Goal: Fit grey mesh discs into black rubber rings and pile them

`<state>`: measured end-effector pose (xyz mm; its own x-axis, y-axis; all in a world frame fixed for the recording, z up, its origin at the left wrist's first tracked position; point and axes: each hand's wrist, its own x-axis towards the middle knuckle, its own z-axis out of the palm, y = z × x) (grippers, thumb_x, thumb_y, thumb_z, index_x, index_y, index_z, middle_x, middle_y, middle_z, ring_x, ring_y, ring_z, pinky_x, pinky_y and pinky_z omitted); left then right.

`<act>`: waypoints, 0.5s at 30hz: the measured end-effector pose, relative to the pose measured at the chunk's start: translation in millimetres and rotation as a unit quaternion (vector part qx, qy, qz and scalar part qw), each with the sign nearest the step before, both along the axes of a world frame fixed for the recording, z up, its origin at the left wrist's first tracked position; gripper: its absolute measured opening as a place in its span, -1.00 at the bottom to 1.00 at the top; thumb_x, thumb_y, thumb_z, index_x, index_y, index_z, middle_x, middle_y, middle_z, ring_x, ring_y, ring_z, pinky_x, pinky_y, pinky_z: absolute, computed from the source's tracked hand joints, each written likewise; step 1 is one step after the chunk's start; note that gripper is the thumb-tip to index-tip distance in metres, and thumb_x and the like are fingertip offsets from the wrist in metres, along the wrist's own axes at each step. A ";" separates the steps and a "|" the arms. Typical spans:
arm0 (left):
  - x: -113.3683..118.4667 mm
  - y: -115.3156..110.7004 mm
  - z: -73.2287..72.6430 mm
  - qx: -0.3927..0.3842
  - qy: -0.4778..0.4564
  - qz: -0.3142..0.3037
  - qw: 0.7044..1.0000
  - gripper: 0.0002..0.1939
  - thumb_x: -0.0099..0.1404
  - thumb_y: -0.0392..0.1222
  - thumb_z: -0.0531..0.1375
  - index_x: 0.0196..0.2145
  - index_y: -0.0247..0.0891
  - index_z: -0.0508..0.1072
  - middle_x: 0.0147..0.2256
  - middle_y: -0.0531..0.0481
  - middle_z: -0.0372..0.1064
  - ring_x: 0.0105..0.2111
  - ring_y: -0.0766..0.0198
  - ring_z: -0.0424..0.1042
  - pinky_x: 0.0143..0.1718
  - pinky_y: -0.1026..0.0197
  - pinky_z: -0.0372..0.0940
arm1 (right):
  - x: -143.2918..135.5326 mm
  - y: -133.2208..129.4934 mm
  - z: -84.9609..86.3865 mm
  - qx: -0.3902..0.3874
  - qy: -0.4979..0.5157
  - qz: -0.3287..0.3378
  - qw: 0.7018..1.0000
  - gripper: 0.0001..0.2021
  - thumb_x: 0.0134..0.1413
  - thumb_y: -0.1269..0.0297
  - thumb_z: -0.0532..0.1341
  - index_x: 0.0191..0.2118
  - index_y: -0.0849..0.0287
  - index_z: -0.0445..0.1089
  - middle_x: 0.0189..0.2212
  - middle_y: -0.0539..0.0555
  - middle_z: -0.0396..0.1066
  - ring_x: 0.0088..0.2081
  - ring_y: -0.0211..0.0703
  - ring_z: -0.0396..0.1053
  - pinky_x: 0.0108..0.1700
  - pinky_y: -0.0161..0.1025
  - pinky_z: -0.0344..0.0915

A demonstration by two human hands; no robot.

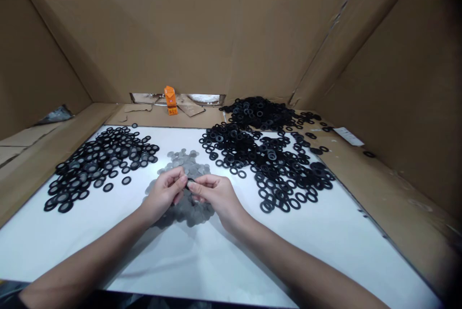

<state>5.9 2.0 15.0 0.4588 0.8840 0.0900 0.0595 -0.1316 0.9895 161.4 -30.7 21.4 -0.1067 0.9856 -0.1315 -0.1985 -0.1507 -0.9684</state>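
Between my two hands, a small black ring [189, 181] is pinched above a pile of grey mesh discs [191, 212]. My left hand [168, 191] holds the ring's left side between thumb and fingers. On its right side, my right hand [214, 193] grips it the same way. Whether a disc sits inside the ring is hidden by the fingertips. To the left lies a heap of black rings with grey discs in them [108, 155]. A larger heap of open black rings [274, 169] spreads to the right.
A white board [173, 261] lies under the heaps, with tall cardboard walls [144, 30] around it. An orange box [171, 100] stands at the back near a slot. A white label [348, 136] lies on the cardboard at right, and crumpled plastic [57, 114] at far left.
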 end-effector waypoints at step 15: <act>0.9 -4.0 5.6 0.090 0.072 0.009 0.993 -0.56 0.31 0.10 0.02 -0.60 -0.22 0.10 -0.71 0.16 0.03 -0.66 0.39 0.03 -0.60 0.30 -0.04 | 11.2 4.6 8.7 0.028 -0.106 0.065 0.992 -0.78 -0.19 0.21 0.35 -0.60 0.26 0.41 -0.70 -0.06 0.28 -0.64 -0.37 0.16 -0.60 -0.38 0.03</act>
